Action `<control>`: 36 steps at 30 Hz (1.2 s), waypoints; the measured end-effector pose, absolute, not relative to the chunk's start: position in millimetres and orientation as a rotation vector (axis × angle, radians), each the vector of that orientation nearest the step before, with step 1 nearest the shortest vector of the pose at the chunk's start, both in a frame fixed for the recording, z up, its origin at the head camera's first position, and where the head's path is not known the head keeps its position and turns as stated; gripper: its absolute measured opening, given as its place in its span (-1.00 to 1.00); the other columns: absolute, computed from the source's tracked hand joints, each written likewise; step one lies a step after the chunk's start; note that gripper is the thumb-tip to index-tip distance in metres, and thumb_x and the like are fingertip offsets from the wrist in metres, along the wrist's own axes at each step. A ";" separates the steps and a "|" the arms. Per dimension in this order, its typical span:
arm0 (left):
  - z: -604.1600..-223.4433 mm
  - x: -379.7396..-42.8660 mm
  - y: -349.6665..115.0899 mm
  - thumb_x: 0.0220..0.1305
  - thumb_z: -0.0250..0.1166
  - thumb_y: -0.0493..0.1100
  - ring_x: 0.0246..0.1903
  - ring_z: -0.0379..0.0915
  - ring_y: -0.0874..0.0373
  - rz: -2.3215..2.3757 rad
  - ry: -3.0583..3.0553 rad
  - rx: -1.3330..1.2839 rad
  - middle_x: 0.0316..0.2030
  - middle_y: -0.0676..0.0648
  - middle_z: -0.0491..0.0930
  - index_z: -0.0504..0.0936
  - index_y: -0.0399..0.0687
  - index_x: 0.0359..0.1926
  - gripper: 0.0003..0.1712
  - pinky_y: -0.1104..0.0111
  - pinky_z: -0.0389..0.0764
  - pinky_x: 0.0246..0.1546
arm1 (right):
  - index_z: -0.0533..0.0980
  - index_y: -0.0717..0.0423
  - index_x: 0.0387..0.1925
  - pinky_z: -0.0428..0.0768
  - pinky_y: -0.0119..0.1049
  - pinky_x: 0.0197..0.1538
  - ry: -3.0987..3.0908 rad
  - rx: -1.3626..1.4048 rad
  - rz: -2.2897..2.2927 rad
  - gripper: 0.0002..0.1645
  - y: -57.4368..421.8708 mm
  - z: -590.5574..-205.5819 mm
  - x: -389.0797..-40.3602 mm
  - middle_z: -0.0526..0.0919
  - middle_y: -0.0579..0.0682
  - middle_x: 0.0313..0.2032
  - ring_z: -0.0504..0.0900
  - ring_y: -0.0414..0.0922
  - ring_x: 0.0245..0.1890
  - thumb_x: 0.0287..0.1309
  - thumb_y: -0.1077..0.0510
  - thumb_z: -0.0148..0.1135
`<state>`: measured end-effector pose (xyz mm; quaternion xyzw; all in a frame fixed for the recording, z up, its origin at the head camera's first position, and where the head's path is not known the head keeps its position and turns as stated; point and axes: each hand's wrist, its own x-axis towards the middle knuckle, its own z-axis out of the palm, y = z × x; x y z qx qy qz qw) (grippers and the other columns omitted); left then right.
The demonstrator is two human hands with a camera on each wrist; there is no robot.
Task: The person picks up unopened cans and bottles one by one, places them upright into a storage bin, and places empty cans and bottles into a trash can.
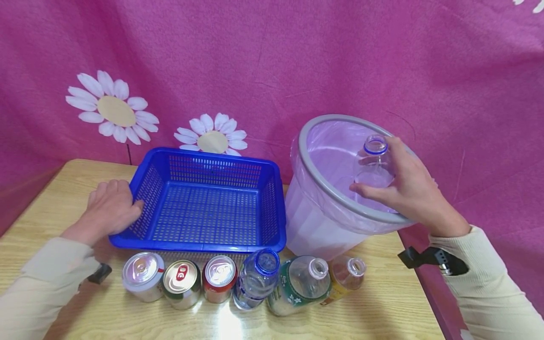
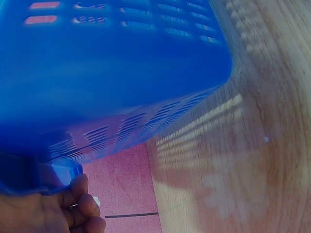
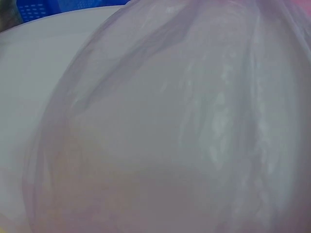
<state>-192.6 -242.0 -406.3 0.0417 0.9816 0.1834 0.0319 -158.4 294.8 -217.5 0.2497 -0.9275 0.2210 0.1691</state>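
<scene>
My right hand (image 1: pixel 410 189) holds a clear plastic bottle (image 1: pixel 374 172) with a blue neck ring, uncapped, over the mouth of a white bin (image 1: pixel 316 226). Thumb and fingers lie on either side of the bottle. A clear liner bag (image 3: pixel 160 121) hangs over the bin's grey rim and fills the right wrist view, where the hand is hidden. My left hand (image 1: pixel 112 205) grips the left rim of a blue plastic basket (image 1: pixel 197 246); its curled fingers (image 2: pixel 87 206) show at the rim in the left wrist view.
In front of the basket stand a white can (image 1: pixel 143 274), a gold-topped can (image 1: pixel 182 283), a red can (image 1: pixel 219 278) and a blue-necked bottle (image 1: pixel 255 281). A green-labelled bottle (image 1: pixel 299 285) and a yellow-labelled bottle (image 1: pixel 345 278) lean by the bin. A pink cloth (image 1: pixel 272 61) hangs behind.
</scene>
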 end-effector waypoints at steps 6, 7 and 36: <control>-406.7 -192.3 -241.8 0.40 0.04 -0.03 -0.18 0.23 -0.30 0.567 3.028 0.134 -0.26 -0.38 0.34 0.35 -0.53 -0.13 -0.50 0.09 0.24 -0.28 | 0.36 -0.05 0.36 0.32 -0.73 0.18 -2.676 0.648 0.606 0.09 295.5 -216.3 -158.1 0.74 -0.04 0.04 0.56 -0.72 -0.06 -0.24 0.14 0.75; -406.7 -192.3 -241.7 0.40 0.04 -0.03 -0.18 0.23 -0.31 0.566 3.030 0.135 -0.26 -0.38 0.34 0.35 -0.53 -0.13 -0.50 0.09 0.24 -0.28 | 0.37 -0.05 0.35 0.34 -0.74 0.17 -2.680 0.641 0.612 0.08 295.6 -216.3 -157.9 0.73 -0.05 0.05 0.56 -0.71 -0.07 -0.24 0.12 0.76; -405.8 -192.5 -242.1 0.42 0.02 -0.02 -0.18 0.20 -0.29 0.572 3.004 0.124 -0.25 -0.37 0.31 0.34 -0.55 -0.09 -0.48 0.10 0.23 -0.26 | 0.45 0.05 0.30 0.54 -0.69 -0.05 -2.645 0.692 0.649 -0.23 296.5 -218.6 -159.8 0.61 -0.21 0.11 0.60 -0.50 -0.07 0.05 0.21 0.57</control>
